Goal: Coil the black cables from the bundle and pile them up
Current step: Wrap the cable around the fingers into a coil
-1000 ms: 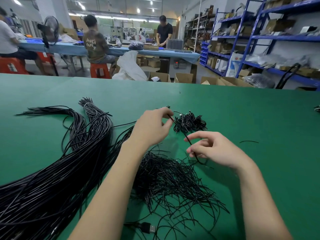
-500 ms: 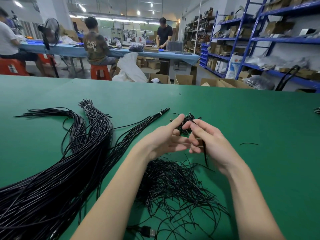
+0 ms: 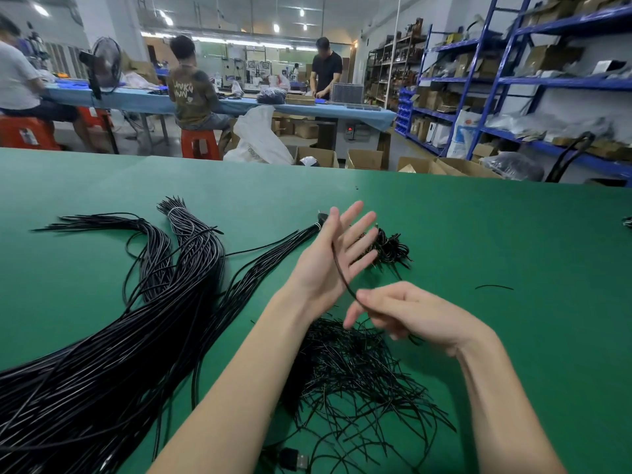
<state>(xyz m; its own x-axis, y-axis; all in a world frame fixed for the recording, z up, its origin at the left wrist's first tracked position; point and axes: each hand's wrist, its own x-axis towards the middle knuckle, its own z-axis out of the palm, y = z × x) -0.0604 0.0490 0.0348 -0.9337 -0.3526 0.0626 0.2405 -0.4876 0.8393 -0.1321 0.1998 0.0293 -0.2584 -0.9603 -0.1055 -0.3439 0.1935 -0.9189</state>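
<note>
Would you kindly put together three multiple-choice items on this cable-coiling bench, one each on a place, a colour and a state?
1. Where does the small pile of coiled black cables lie?
A. Beyond the left hand, further up the table
B. On the blue shelving
C. Under the right forearm

2. What colour is the flat table surface?
A. Grey
B. Green
C. Orange

3. How is the left hand held?
A. Clenched in a fist
B. Flat on the table
C. Raised, with fingers straight and spread

Answers:
1 A, the pile sits just past the fingertips of that hand.
2 B, the surface is green all around the large bundle of long black cables.
3 C, the fingers are extended while a single thin black cable runs across the palm to the right hand, which pinches it.
</note>
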